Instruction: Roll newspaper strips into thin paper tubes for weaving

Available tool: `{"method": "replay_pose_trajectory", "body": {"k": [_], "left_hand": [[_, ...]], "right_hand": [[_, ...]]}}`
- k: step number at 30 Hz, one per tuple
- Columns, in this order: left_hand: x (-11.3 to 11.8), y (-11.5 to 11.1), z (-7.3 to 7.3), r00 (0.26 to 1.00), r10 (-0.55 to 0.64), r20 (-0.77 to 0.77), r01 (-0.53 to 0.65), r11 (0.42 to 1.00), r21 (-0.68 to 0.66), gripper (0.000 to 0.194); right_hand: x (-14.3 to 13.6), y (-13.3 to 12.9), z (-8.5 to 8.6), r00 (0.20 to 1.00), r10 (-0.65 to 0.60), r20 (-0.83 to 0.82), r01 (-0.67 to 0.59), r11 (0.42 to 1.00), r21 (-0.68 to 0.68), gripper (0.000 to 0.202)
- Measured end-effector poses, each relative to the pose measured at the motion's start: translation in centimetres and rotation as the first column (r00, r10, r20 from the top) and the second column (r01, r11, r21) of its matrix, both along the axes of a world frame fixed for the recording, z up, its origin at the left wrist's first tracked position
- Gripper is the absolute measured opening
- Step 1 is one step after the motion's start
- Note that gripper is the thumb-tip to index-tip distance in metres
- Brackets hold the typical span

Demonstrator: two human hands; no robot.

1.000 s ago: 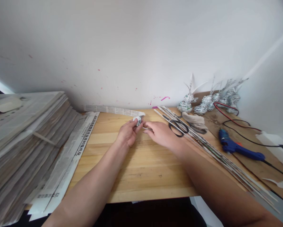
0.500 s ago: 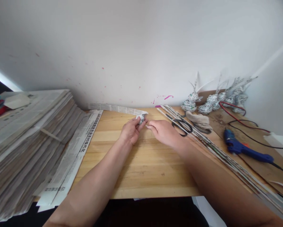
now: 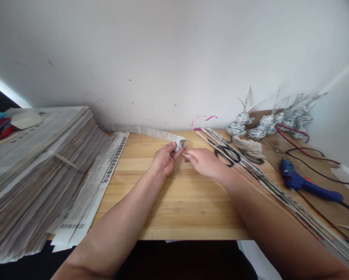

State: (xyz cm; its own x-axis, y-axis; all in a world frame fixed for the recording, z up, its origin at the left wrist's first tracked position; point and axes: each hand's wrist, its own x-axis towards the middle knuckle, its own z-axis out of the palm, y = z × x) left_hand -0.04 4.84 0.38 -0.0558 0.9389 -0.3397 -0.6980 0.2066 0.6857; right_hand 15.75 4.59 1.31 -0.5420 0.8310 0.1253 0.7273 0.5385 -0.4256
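Observation:
A long newspaper strip (image 3: pixel 153 132) runs from the wall side of the table to my hands. My left hand (image 3: pixel 164 157) grips its near end, where the paper curls between thumb and fingers. Close beside it on the right, my right hand (image 3: pixel 203 161) is closed in a pinch on a thin, pale stick-like piece (image 3: pixel 185 154) that points toward the curled paper. Whether that piece is rolled paper or a separate stick I cannot tell. Just right of my right hand lie black-handled scissors (image 3: pixel 228 154) on a bundle of thin paper rods (image 3: pixel 262 177).
A tall stack of newspapers (image 3: pixel 54 167) stands at left, with loose newspaper sheets (image 3: pixel 104 171) beside it. To the right are a cloth (image 3: pixel 249 147), a blue glue gun (image 3: pixel 308 184) with cords, cardboard (image 3: pixel 272 149) and several woven paper figures (image 3: pixel 238 122) by the wall.
The view has shifted slightly, so most things sit a little further right. Both hands keep their hold at the strip's near end, with only small finger movement.

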Motion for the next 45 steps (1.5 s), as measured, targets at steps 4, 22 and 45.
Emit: {"method": "replay_pose_trajectory", "body": {"k": [4,22,45], "left_hand": [[0.0,0.1,-0.1,1.0,0.009,0.015,-0.009,1.0,0.003,0.015],[0.1,-0.2,0.3,0.998,-0.06,-0.028,0.06,0.998,-0.011,0.016],[-0.2,0.0,0.5,0.999,-0.027,-0.029,0.027,1.0,0.006,0.014]], "right_hand": [[-0.2,-0.1,0.0,0.997,-0.02,-0.069,0.022,0.999,0.035,0.022],[0.1,-0.3,1.0,0.997,-0.042,-0.067,0.042,0.999,0.009,0.025],[-0.3,-0.4,0.7,0.991,-0.085,-0.107,0.093,0.994,0.065,0.017]]}}
